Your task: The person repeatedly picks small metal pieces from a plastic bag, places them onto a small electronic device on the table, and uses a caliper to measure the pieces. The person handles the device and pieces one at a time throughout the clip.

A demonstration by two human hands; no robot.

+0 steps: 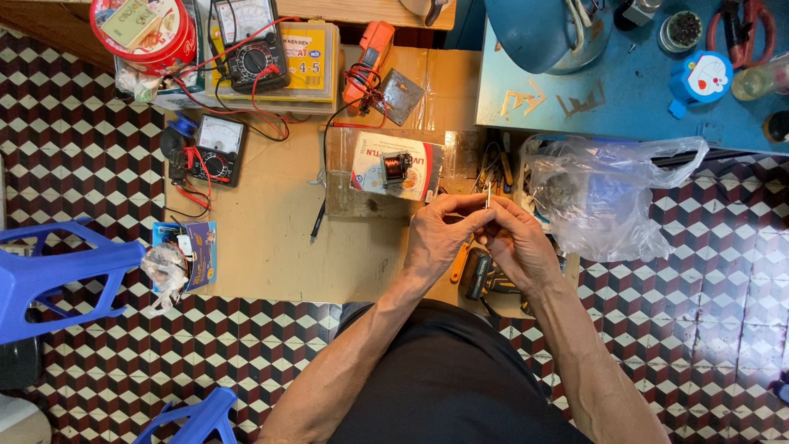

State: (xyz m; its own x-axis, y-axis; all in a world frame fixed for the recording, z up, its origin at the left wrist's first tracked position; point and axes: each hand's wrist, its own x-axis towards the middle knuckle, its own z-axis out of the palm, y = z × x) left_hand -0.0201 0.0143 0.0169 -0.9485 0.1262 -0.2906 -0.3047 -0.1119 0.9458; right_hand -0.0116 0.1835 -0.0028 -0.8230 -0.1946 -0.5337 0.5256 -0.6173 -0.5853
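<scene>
1. A thin pale strip (489, 195) stands upright, pinched between the fingertips of both hands above the right edge of the cardboard (271, 238).
2. The left hand (436, 238) is closed on the strip from the left; the right hand (518, 242) is closed on it from the right, the two hands touching.
3. Just beyond the hands, a small coil (395, 167) sits on a white packet (370, 160).
4. Right of the hands lies a clear plastic bag (600, 193).
5. Far left on the cardboard lie two meters (215, 148) with red leads.
6. A blue stool (57, 275) stands at the left.
</scene>
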